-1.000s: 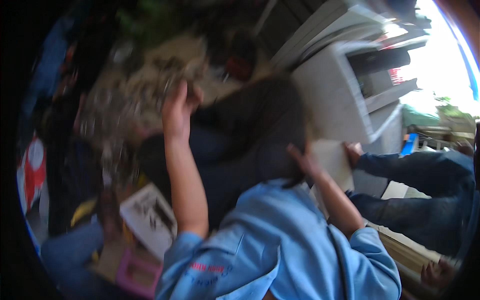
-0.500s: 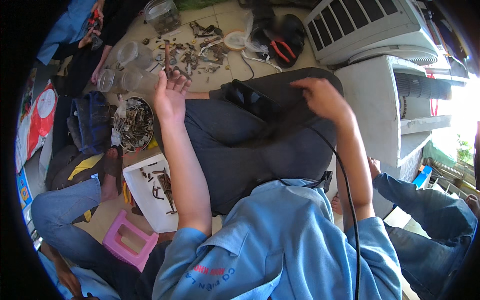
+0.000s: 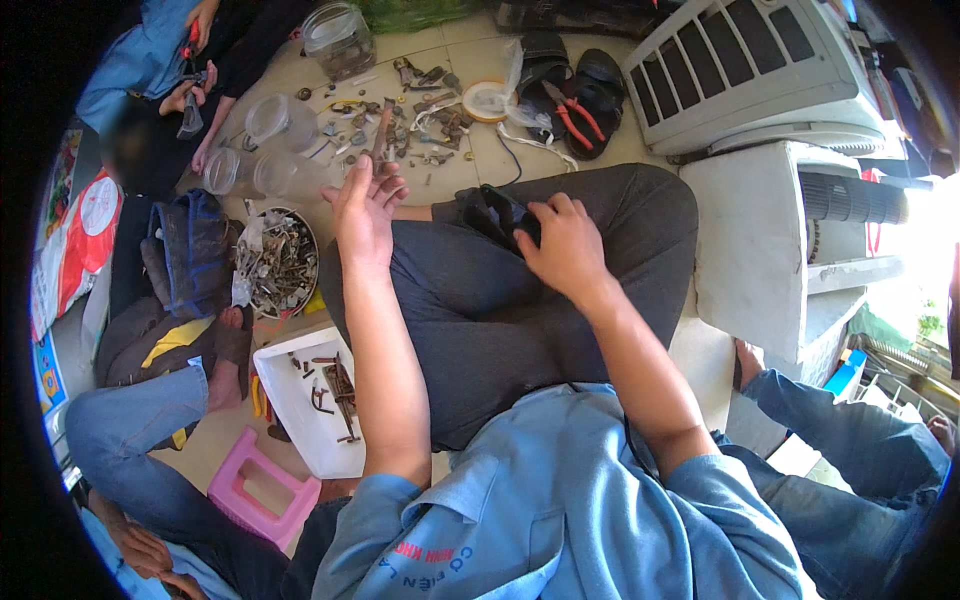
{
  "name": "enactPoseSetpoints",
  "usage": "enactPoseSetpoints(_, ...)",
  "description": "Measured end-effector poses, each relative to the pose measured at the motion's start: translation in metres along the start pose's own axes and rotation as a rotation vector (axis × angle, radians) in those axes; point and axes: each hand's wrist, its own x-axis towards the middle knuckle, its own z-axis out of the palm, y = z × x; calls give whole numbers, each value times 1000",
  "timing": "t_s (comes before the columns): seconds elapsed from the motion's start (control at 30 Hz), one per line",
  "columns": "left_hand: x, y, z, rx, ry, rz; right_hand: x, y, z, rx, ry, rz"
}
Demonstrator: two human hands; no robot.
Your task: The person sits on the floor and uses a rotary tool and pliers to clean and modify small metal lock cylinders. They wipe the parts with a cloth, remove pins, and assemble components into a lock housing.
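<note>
My left hand (image 3: 365, 225) is raised palm-up over my crossed leg. Its thumb and fingers hold a slim rusty metal bar (image 3: 384, 125) that points away from me, above scattered metal parts (image 3: 435, 120). My right hand (image 3: 567, 245) rests on my dark trousers, fingers bent round the edge of a glossy black object (image 3: 490, 212) lying on the leg. The exact kind of that object cannot be made out, and my fingers cover part of it.
Red-handled pliers (image 3: 575, 115) lie on black sandals (image 3: 598, 90). Clear plastic jars (image 3: 280, 120), a bowl of small metal parts (image 3: 278, 262), a white tray (image 3: 335, 455) and a pink stool (image 3: 230, 478) are leftward. A white appliance casing (image 3: 745, 225) stands right. People sit nearby.
My right hand has moved left and inward onto the black object, from above the right leg. The left hand and rusty bar have shifted slightly right; the view has shifted too. The dangling black cable is mostly hidden.
</note>
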Motion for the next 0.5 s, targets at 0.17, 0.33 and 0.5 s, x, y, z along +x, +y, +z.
enactPoseSetpoints(0.17,-1,1,6,43,-7,-2,-7,9,0,-58,32,-58)
enactPoseSetpoints(0.33,-8,2,17,196,-161,27,2,20,-27,-32,-174,-14)
enactPoseSetpoints(0.5,-19,1,24,402,-282,127,46,-13,-71,493,28,-97)
